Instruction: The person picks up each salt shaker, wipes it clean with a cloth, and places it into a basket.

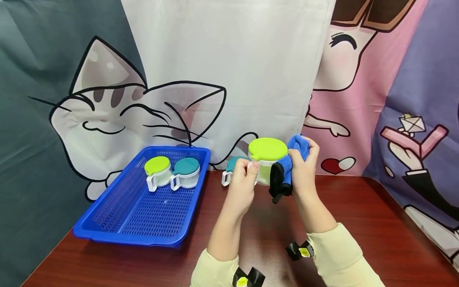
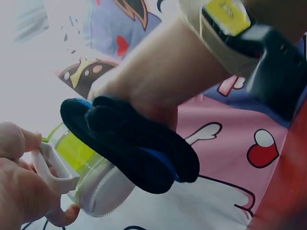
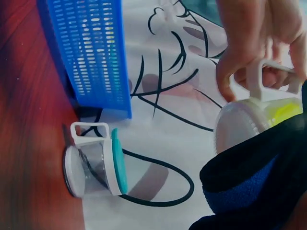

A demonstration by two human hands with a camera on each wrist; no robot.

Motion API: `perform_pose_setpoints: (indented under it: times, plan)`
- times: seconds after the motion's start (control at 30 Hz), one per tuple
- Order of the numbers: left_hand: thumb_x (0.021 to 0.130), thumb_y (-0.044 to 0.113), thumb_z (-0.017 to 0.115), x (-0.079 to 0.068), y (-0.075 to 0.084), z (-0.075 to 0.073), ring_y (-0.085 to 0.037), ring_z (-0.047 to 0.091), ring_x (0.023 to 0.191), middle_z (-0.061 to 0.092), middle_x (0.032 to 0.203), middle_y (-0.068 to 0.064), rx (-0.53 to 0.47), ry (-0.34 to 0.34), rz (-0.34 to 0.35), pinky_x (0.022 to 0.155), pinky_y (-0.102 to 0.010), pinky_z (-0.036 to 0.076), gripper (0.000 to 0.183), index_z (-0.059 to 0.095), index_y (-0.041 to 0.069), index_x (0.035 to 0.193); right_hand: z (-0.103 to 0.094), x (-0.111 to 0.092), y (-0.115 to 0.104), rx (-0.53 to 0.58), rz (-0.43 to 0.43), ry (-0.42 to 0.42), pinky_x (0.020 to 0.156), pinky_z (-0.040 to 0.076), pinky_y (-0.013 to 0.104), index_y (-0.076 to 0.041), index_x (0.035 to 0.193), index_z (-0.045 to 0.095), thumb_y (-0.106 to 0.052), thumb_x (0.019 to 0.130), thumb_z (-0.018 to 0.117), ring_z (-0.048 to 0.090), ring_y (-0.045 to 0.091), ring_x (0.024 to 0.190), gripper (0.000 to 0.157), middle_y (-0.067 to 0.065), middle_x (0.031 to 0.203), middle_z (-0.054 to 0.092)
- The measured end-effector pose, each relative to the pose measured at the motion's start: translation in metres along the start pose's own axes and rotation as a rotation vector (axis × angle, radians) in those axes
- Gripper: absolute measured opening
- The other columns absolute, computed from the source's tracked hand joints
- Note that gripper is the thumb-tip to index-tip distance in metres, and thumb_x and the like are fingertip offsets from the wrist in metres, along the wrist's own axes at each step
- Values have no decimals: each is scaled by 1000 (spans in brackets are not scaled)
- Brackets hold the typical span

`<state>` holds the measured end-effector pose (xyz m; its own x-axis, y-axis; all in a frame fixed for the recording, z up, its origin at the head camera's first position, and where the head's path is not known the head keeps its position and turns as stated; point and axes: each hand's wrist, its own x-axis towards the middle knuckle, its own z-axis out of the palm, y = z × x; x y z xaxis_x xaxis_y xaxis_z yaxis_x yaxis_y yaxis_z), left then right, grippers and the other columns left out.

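A clear seasoning jar with a lime-green lid (image 1: 267, 149) is held up off the table by my left hand (image 1: 241, 191). The fingers grip its white handle (image 2: 55, 167), seen closely in the left wrist view. My right hand (image 1: 305, 171) grips a bunched blue cloth (image 1: 285, 169) with black edging, held against the jar's side. In the left wrist view the cloth's black part (image 2: 129, 143) covers some of the jar. Behind the left hand a teal-lidded jar (image 3: 96, 163) stands on the table, partly hidden in the head view.
A blue perforated basket (image 1: 143, 235) stands on the left of the red-brown table (image 1: 272, 247). Inside it, towards the back, are a lime-lidded jar (image 1: 157, 171) and a teal-lidded jar (image 1: 186, 173). A printed cartoon curtain (image 1: 229, 59) hangs just behind the table.
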<state>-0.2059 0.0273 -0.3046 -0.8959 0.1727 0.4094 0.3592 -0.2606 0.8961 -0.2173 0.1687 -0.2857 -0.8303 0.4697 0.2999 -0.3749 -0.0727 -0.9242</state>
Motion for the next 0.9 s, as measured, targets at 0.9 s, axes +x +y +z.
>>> perform_pose_setpoints:
  times: [0.9]
  plan:
    - [97, 8, 45, -8, -3, 21, -14, 40, 77, 39, 82, -5, -4, 65, 17, 68, -24, 33, 13, 39, -1, 91, -12, 9, 6, 63, -54, 128, 68, 40, 23, -16, 119, 37, -6, 86, 50, 44, 15, 88, 37, 3, 100, 44]
